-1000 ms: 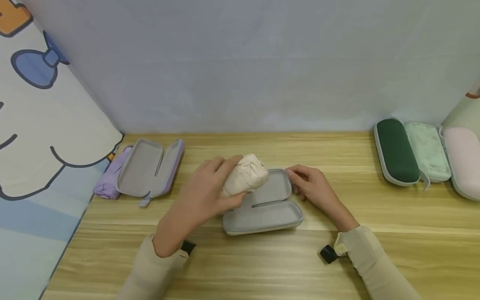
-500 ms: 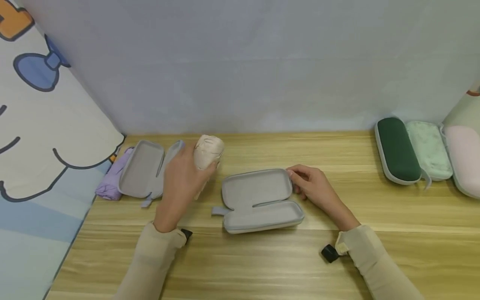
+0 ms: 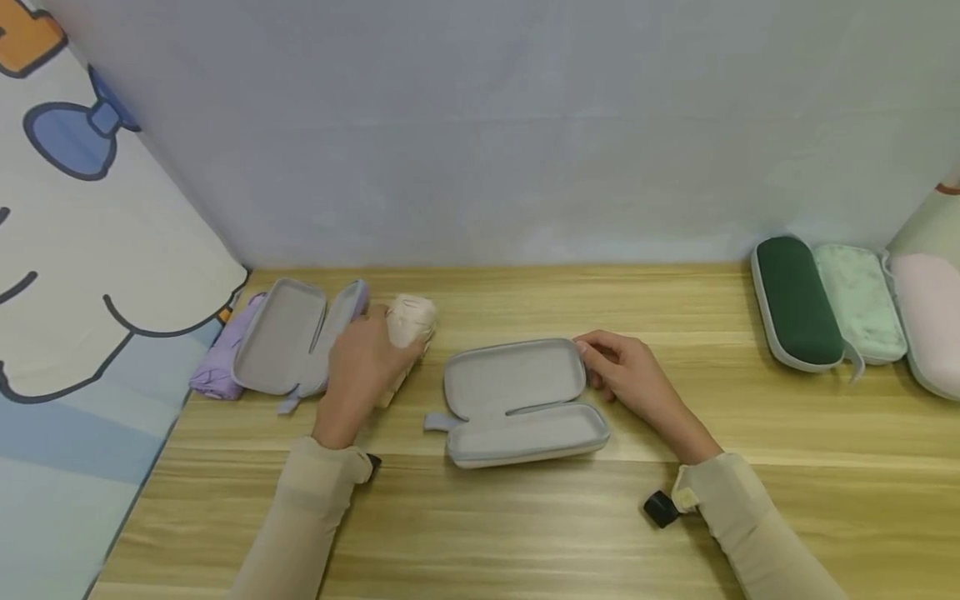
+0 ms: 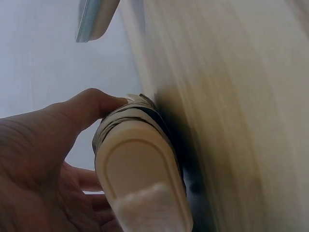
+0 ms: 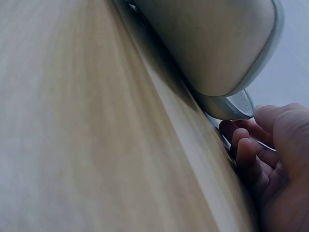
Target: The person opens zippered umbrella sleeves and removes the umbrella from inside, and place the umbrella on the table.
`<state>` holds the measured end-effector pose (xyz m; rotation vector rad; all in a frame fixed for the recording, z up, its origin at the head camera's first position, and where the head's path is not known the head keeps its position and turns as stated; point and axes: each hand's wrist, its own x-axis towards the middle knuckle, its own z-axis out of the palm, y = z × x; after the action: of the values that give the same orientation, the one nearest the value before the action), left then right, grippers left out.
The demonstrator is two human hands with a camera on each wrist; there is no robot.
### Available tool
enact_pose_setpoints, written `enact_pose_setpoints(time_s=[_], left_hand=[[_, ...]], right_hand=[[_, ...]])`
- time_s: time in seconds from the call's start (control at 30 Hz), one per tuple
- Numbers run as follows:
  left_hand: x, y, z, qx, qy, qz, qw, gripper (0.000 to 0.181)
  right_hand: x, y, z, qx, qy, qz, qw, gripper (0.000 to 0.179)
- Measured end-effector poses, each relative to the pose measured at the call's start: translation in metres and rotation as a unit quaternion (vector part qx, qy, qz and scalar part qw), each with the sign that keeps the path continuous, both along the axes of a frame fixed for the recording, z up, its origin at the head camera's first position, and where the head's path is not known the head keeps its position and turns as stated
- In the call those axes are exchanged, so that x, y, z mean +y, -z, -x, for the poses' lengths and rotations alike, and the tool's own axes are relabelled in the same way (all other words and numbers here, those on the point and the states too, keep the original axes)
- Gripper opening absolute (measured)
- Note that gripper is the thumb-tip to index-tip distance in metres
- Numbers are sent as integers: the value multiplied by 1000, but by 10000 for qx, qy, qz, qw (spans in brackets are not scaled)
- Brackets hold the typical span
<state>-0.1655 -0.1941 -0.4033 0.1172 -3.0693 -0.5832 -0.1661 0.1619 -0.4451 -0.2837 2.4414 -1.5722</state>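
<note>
My left hand [image 3: 363, 354] grips a cream folded compact umbrella [image 3: 412, 320] around its side, left of the middle of the table. In the left wrist view the umbrella's smooth, flat oval end [image 4: 137, 169] faces the camera, with the wrapped fabric bunched behind it and the wood surface close beside. An unzipped cream case [image 3: 517, 379] with a grey lining lies spread in the centre, its strap to the left. At its far right corner my right hand [image 3: 626, 371] pinches the rim, thumb on the edge and other fingers curled below, as the right wrist view shows.
At left, an opened purple case [image 3: 281, 342] with grey lining lies beside a purple folded umbrella [image 3: 225, 358]. Closed dark green [image 3: 798, 300], mint [image 3: 860, 300] and pink [image 3: 933, 317] cases stand together at far right. A grey cloth backdrop [image 3: 480, 150] rises behind the table.
My left hand has carried the cream umbrella from above the cream case leftward, then down toward the table near the purple case. My right hand stays at the case's corner.
</note>
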Motion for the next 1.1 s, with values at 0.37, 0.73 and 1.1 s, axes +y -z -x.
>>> enact_pose_setpoints(time_s=[0.37,0.73,1.1], left_hand=[[5,1,-4,-13,9,-35,10000,71],[8,-4,-7,-502,232,54,9985,80],[20,-23,-18,523,869,321,9943,48]], right_hand=[[1,3,0,24,-6,-64,10000,34],[2,5,1,72,-28,-72,9999,35],[1,5,1,70,-20,-62,10000,34]])
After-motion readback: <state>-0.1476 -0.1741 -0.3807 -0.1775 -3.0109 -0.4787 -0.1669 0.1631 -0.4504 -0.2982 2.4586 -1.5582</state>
